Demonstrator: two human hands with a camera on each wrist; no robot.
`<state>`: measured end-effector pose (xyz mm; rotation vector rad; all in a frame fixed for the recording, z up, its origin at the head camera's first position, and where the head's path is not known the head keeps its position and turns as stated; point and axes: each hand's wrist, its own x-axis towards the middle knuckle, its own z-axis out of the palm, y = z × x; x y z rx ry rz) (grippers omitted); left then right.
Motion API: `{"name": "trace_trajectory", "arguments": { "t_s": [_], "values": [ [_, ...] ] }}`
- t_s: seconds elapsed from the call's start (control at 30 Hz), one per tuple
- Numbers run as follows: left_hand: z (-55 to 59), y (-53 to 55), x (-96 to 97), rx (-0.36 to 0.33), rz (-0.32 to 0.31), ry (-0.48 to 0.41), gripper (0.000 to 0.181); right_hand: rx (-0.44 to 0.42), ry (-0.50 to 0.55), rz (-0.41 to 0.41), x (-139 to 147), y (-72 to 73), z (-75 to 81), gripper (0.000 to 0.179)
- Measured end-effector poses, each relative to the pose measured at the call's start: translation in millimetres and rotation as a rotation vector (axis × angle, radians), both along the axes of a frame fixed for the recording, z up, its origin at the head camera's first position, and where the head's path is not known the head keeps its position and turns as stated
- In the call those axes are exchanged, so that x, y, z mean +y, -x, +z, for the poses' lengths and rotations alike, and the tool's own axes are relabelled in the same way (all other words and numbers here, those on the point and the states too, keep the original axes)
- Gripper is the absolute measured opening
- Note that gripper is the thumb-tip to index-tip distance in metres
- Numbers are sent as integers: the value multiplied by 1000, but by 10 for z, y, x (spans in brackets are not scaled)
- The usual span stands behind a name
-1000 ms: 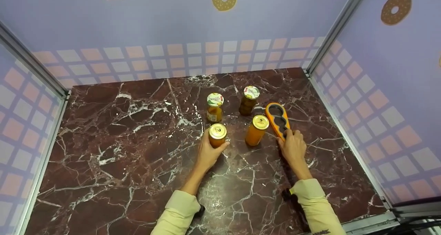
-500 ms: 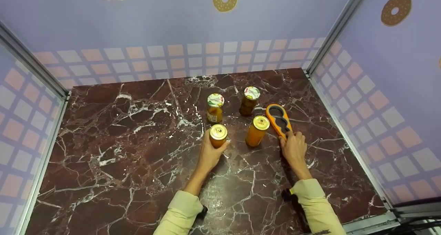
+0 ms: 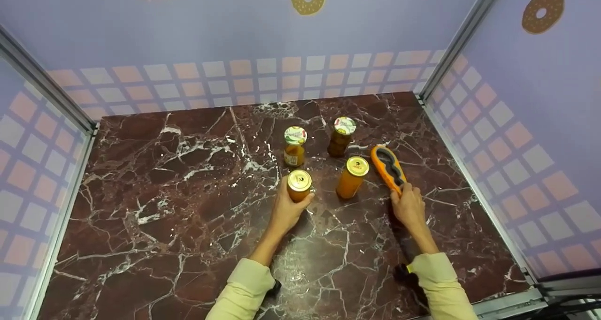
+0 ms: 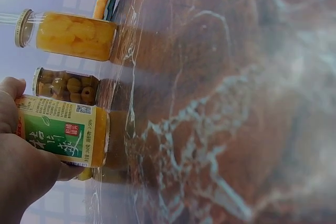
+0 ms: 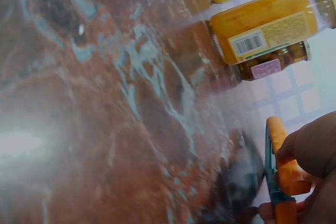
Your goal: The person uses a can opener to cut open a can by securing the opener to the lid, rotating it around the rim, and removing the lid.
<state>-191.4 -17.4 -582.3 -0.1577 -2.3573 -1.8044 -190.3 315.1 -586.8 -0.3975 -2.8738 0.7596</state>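
Hd view hi, wrist views nr jars (image 3: 349, 183)

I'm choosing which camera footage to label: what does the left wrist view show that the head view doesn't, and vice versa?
Only the left wrist view shows the green label and QR code on the held jar.

Only the head view shows the two pale yellow sleeves and the patterned lid of the yellow-filled jar behind it.

Both show the held jar, the left hand gripping it, the other gold-lidded jar, the olive jar, the orange tool and the marbled tabletop. The right hand is in both too, barely so from the left wrist.
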Motion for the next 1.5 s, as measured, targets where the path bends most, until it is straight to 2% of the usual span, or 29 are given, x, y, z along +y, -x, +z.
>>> {"name": "trace_trajectory", "arguments": {
  "t_s": [0.13,0.33,0.47,0.6,0.83,1.0,1.2,1.37,1.5],
  "values": [
    [12,-25,-22,-8,-14,-5,68,-40,33,60,70,-37,94,30],
    [33,-74,-75,-58,-71,-48,68,5,137,130,155,-116,235,26],
    [52,-104,-119,-88,-134,-52,68,95,154,138,112,-246,362,22],
    [52,-122,-166,-85,-175,-44,66,213,154,159,3,-405,536,21],
    [42,-219,-224,-69,-184,-26,70,409,165,283,-201,-689,811,12],
    [47,-268,-257,-88,-197,-41,75,480,179,378,-375,-847,974,11],
    [50,-323,-309,-94,-188,-32,76,466,176,473,-629,-931,1062,14],
    [35,-375,-349,-72,-211,-30,78,441,134,546,-824,-960,1044,16],
    [35,-437,-387,-86,-231,-16,78,408,141,591,-959,-967,1010,14]
  ]
}}
